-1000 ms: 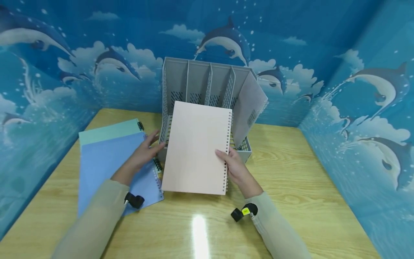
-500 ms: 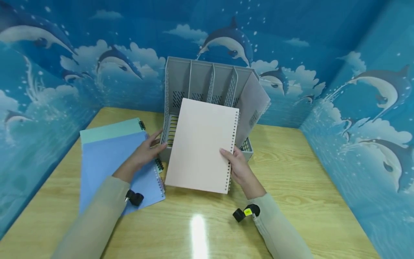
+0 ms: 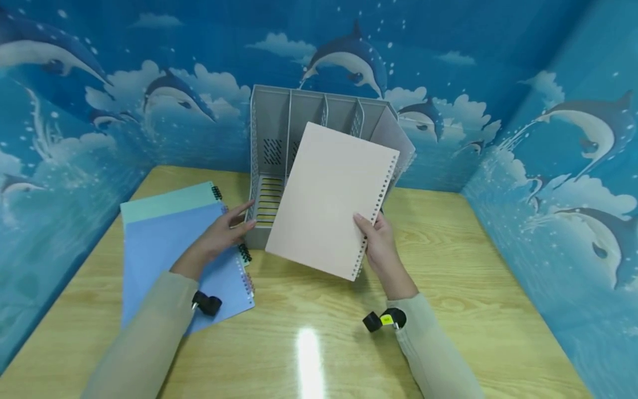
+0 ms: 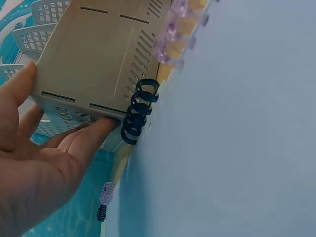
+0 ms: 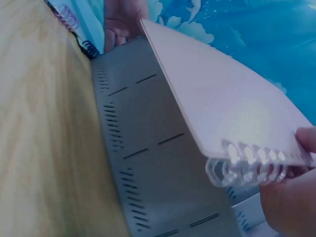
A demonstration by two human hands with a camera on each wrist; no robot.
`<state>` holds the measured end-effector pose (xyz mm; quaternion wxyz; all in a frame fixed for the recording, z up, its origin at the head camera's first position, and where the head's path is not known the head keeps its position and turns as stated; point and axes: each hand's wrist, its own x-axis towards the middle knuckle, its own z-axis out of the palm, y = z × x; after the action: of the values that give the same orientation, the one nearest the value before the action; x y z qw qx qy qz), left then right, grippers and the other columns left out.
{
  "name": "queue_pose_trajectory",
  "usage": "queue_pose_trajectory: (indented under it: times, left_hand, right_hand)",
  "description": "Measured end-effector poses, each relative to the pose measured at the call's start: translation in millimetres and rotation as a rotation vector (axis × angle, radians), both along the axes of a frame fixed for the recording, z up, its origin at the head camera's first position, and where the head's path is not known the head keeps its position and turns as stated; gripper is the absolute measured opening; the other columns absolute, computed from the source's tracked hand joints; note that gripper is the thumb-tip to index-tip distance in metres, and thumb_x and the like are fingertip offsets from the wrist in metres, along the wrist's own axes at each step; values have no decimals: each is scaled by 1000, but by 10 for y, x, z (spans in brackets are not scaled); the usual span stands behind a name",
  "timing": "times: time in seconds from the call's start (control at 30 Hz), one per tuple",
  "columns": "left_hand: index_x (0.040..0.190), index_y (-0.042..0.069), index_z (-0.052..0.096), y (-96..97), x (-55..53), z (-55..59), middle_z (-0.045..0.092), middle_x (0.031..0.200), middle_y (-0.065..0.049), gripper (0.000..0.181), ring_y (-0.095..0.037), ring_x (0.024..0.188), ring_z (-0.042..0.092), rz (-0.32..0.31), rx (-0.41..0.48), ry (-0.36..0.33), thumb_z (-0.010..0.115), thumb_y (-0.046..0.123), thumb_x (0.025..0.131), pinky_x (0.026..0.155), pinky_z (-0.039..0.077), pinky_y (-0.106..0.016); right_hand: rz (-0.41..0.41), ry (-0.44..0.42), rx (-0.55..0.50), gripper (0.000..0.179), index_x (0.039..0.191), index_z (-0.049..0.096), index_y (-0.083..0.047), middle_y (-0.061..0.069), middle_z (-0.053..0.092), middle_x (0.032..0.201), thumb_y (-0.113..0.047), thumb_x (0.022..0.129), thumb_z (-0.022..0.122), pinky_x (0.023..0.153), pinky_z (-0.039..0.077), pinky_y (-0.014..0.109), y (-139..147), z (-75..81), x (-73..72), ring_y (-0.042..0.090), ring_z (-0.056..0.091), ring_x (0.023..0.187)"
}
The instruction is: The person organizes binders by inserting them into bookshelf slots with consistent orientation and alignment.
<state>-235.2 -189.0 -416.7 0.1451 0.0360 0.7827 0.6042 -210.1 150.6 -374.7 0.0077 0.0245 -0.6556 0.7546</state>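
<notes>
My right hand (image 3: 382, 244) pinches a pale pink spiral notebook (image 3: 331, 199) by its ringed edge, thumb on the cover. The notebook is tilted and raised in front of a grey desktop file organizer (image 3: 271, 116), overlapping its middle and right slots. In the right wrist view the clear rings (image 5: 247, 165) hang just over the organizer's front wall (image 5: 143, 108). My left hand (image 3: 221, 233) holds the organizer's front left corner, with the thumb at the top edge and fingers along the side, as the left wrist view (image 4: 54, 158) shows.
A blue notebook (image 3: 174, 244) lies over a green one (image 3: 171, 200) on the wooden table (image 3: 458, 288), left of the organizer and partly under the left forearm. A pale notebook (image 3: 394, 136) leans in the organizer's rightmost slot. Dolphin-print walls (image 3: 199, 50) enclose the table.
My right hand has moved the pink notebook up and to the right and tilted it clockwise, showing more of the leftmost slot. My left hand stays at the organizer's corner.
</notes>
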Motion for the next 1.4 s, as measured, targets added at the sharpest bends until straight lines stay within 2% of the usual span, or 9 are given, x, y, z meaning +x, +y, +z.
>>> queue_pose_trajectory:
  times: [0.2,0.47,0.77,0.97,1.23,1.4]
  left_hand:
    - [155,34,20,3,-8,-8,11,161,-16,68,-41,145,17,41,6,-23,57,37,98,109,32,-59]
    - [155,34,21,12,5,-26,10,161,-16,74,-41,144,20,60,-1,-32,60,45,94,109,33,-56]
    - [154,39,22,25,14,-27,9,162,-14,71,-41,144,19,74,-3,-23,60,45,94,109,33,-56]
    - [154,36,23,40,12,-29,11,162,-14,70,-41,144,21,75,9,-24,60,43,95,108,35,-56]
    - [155,31,25,31,13,-45,15,161,-16,69,-41,143,23,77,18,-2,60,40,96,107,35,-58]
    - [155,31,24,22,39,-37,13,161,-16,70,-41,143,22,81,14,2,60,41,95,108,34,-58]
  right_hand:
    - [-111,92,-7,36,136,50,-11,1,67,112,-22,102,51,78,58,30,4,91,33,15,69,90]
    - [-270,210,-66,30,129,54,-5,-4,69,104,-17,102,51,80,58,29,-25,117,68,13,69,90]
    - [-348,332,-56,29,125,57,-6,0,70,107,-22,101,54,81,58,30,1,110,54,16,69,93]
    - [-453,395,-92,27,120,58,-5,5,68,107,-22,100,56,83,57,31,20,96,42,19,68,97]
    - [-532,542,-100,25,119,59,0,11,69,107,-17,102,51,86,56,33,35,76,48,22,68,99]
    - [-584,589,-94,23,116,60,-2,13,69,106,-17,102,51,87,56,35,31,100,49,24,68,99]
